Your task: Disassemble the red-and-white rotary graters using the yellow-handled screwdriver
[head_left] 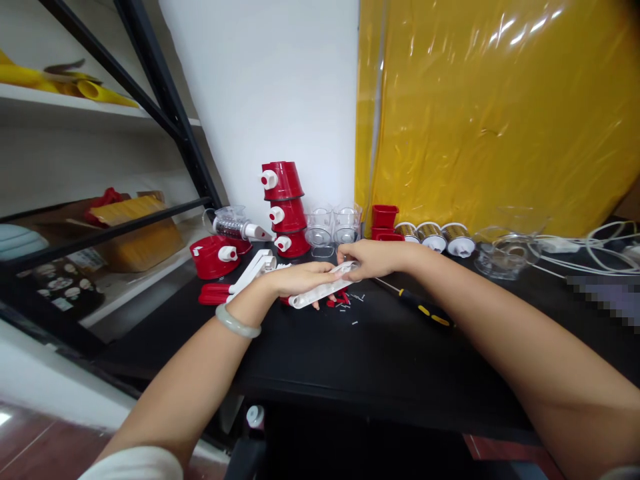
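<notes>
A long, hollow-backed white plastic crank arm [316, 295] is held slantwise just above the black table. My left hand [300, 279] wraps round its middle, with fingertips showing beneath it. At its far end, my right hand [373, 259] has its fingers closed on the part; what the fingertips pinch there is hidden. Small metal screws [355, 323] lie scattered below the hands, close to some small red plastic pieces [340, 299]. Left of my left hand lie more white crank arms [253, 270] with red grips [214, 294]. A black-and-yellow screwdriver [425, 310] rests under my right forearm.
Red grater bases [283, 217] are stacked at the back, with another red base [215, 259] to their left. Clear plastic hoppers [333, 223], red pushers [384, 217] and metal grating drums [431, 237] line the wall. White cables [590, 250] lie right. A black-framed shelf [185, 140] stands left.
</notes>
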Available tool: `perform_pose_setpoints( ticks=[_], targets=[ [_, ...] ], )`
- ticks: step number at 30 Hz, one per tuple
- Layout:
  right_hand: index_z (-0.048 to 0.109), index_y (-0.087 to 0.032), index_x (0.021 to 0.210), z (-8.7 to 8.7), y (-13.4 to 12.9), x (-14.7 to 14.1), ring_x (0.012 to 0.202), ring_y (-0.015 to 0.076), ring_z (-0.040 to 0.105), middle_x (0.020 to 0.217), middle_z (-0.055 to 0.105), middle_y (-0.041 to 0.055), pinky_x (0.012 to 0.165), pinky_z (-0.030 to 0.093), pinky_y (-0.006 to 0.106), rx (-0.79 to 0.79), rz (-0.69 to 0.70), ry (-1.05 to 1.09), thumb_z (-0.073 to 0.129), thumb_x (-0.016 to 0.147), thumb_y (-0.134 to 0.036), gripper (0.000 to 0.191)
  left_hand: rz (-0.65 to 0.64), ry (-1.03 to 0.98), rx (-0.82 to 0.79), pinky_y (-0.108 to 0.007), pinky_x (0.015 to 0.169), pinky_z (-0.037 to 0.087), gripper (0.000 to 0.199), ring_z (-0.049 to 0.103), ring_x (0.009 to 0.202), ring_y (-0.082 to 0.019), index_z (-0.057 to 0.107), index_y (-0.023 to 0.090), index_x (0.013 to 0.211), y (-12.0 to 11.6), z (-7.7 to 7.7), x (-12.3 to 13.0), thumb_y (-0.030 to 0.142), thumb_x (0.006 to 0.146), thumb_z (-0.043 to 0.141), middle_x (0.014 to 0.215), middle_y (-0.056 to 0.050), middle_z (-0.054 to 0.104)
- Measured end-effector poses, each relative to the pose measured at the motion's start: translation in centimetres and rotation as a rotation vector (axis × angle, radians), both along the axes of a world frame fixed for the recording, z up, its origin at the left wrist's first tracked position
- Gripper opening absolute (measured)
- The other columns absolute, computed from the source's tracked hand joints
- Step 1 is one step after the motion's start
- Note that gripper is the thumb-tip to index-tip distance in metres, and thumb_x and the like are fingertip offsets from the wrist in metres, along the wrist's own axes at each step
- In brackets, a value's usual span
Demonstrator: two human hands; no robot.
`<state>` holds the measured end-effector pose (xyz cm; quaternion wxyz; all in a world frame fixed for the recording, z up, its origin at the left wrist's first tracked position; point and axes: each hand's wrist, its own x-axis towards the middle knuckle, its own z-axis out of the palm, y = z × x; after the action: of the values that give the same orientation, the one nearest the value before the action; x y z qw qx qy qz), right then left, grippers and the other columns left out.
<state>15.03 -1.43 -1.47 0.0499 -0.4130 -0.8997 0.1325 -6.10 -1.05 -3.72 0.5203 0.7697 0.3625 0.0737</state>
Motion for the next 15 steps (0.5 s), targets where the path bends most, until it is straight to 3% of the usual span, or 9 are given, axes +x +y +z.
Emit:
perform_pose_setpoints(
  ticks=[3, 6, 8, 10, 12, 15],
  targets=[
    [0.059, -0.018, 0.108, 1.0, -0.5, 0.1, 0.082, 0.0210, 0.063, 0.097, 0.069, 0.0079, 0.067, 0.044, 0.029, 0.055, 0.025, 0.070, 0.062, 0.084, -0.036, 0.030, -0.032, 0.002, 0.032, -0.022, 0.054, 0.051, 0.034, 0.065, 0.074, -0.015, 0.056, 0.017, 0.103, -0.8, 1.7, -0.6, 0.043, 0.083, 0.065, 0.087, -0.003, 0.061],
    [0.054, -0.017, 0.120, 2.3, -1.4, 0.2, 0.088, 0.0223, 0.063, 0.101, 0.068, 0.0094, 0.076, 0.048, 0.033, 0.184, 0.039, 0.314, 0.059, 0.088, -0.045, 0.042, 0.036, -0.001, 0.112, -0.025, 0.058, 0.053, 0.037, 0.066, 0.071, -0.016, 0.055, 0.018, 0.110, -2.3, 4.7, -2.2, 0.042, 0.084, 0.063, 0.084, -0.002, 0.063],
    [0.050, -0.018, 0.126, 3.1, -2.2, 0.3, 0.091, 0.0224, 0.063, 0.106, 0.066, 0.0108, 0.079, 0.050, 0.036, 0.258, 0.034, 0.467, 0.057, 0.090, -0.048, 0.048, 0.114, 0.042, 0.290, -0.026, 0.061, 0.053, 0.039, 0.066, 0.071, -0.015, 0.057, 0.019, 0.114, -3.1, 7.0, -4.2, 0.043, 0.084, 0.061, 0.089, -0.003, 0.066],
    [0.048, -0.019, 0.128, 3.9, -2.9, 0.5, 0.090, 0.0219, 0.063, 0.110, 0.065, 0.0111, 0.076, 0.051, 0.036, 0.289, 0.029, 0.536, 0.056, 0.091, -0.050, 0.049, 0.254, 0.169, 0.567, -0.024, 0.061, 0.050, 0.035, 0.065, 0.071, -0.015, 0.062, 0.021, 0.110, -3.1, 8.8, -6.7, 0.044, 0.083, 0.059, 0.089, -0.002, 0.068],
    [0.050, -0.020, 0.125, 4.5, -3.5, 0.7, 0.088, 0.0213, 0.063, 0.108, 0.066, 0.0100, 0.072, 0.052, 0.036, 0.293, 0.023, 0.547, 0.056, 0.090, -0.050, 0.046, 0.400, 0.362, 0.775, -0.025, 0.062, 0.048, 0.035, 0.065, 0.071, -0.017, 0.065, 0.020, 0.108, -2.2, 9.4, -9.4, 0.043, 0.083, 0.058, 0.087, -0.002, 0.071],
    [0.056, -0.021, 0.117, 5.1, -4.1, 0.9, 0.083, 0.0202, 0.064, 0.095, 0.068, 0.0067, 0.072, 0.051, 0.035, 0.286, 0.031, 0.515, 0.057, 0.090, -0.048, 0.038, 0.530, 0.565, 0.900, -0.027, 0.066, 0.048, 0.032, 0.067, 0.075, -0.021, 0.069, 0.018, 0.101, 0.3, 8.2, -12.7, 0.039, 0.079, 0.058, 0.089, -0.004, 0.073]
  ],
)
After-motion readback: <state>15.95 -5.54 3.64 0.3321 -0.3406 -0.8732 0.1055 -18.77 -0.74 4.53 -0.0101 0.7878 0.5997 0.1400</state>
